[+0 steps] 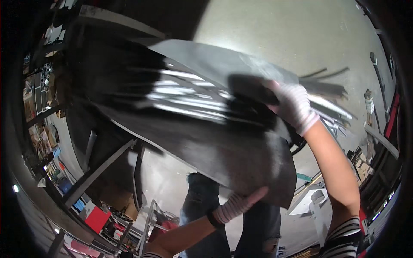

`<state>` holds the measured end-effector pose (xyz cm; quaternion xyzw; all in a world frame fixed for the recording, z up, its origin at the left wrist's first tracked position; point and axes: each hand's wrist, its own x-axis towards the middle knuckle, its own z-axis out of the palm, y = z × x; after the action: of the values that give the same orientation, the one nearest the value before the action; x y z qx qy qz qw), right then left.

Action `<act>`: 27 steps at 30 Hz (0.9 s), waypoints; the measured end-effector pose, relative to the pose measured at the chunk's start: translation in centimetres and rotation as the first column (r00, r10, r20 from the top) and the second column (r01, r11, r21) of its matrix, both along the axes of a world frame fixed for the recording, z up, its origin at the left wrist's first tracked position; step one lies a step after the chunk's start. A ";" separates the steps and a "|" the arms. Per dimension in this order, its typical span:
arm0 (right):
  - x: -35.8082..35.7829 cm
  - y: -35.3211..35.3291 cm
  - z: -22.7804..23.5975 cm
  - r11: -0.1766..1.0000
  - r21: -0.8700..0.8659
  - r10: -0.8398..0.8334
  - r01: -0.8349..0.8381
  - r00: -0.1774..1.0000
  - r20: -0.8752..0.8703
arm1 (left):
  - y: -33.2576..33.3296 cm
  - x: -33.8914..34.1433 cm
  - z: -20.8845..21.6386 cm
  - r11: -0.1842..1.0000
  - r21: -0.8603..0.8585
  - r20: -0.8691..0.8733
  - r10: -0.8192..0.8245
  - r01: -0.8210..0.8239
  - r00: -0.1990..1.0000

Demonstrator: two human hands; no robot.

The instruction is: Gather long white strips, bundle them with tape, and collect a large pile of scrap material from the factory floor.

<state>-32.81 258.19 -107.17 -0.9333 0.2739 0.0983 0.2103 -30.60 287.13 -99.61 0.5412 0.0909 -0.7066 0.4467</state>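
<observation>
A wide, dark, flexible sheet (206,148) lies at a slant in front of me, with a bundle of long, shiny metal strips (189,92) on it. The strips' far ends (329,105) stick out past the sheet on the right. My left hand (238,204), in a striped glove with bare fingertips, grips the sheet's near edge, thumb on top and the other fingers hidden beneath. Across the bundle, my right hand (292,103), gloved alike, is closed on a blurred black piece (249,88). Whether that piece belongs to the sheet, I cannot tell.
Under the sheet's left part, a dark metal frame (101,172) stands on legs. Shelving with boxes and parts (43,99) lines the left side. A red box (98,219) sits at lower left. Pale floor (292,30) shows beyond, with long bars (369,107) at the right.
</observation>
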 end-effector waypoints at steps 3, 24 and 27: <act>-11.0 -0.1 -0.9 0.990 0.042 -0.129 0.136 0.981 -0.146 | 4.6 1.6 -10.8 0.774 0.143 -0.717 0.510 -0.616 0.474; -21.3 -2.5 33.5 0.791 0.299 -0.527 0.534 0.843 -0.109 | -2.3 3.7 12.6 0.605 0.169 0.847 -0.492 0.778 0.199; -26.8 -4.6 42.1 0.786 0.242 -0.592 0.569 0.806 0.026 | -13.5 1.6 27.0 0.377 0.159 0.774 -0.622 0.912 0.123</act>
<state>-59.57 253.58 -65.05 -0.7779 0.5239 0.0119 0.3469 -29.00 273.64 -72.62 0.6431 -0.5266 -0.5491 0.0866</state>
